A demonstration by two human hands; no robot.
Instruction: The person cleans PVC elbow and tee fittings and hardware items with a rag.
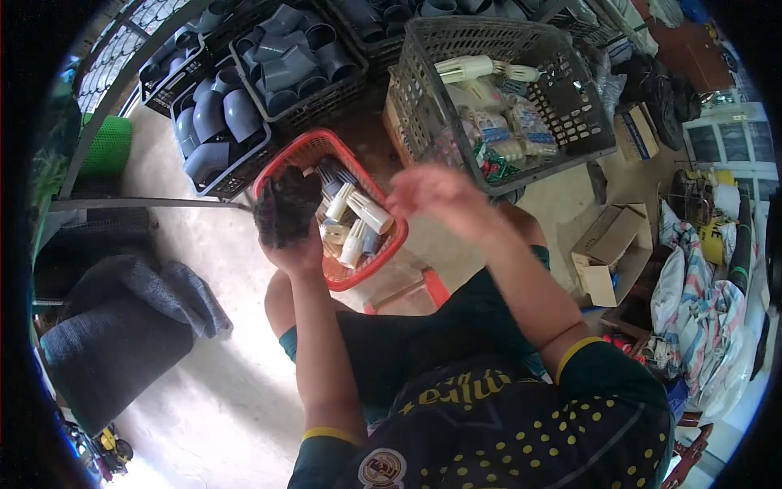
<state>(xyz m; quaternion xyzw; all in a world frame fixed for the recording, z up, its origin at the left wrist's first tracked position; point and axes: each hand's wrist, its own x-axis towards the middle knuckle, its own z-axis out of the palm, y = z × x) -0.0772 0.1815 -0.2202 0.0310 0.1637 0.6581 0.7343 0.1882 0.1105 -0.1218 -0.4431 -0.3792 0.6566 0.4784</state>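
Observation:
My left hand (293,254) is closed around a dark black clump (287,205), whose kind I cannot make out, over the left rim of a red plastic basket (332,283). White slotted plastic fittings (369,212) and some grey ones (330,181) lie in that basket. Right of the basket, my right hand (440,197) is in the air near the rim. Motion smears its fingers, and nothing is plainly visible in them.
Black crates of grey pipe elbows (242,114) stand behind and to the left. A large black crate (505,175) holds bagged parts and white fittings. An opened cardboard box (599,261) sits at the right, and a dark rolled mat (122,334) lies at the left.

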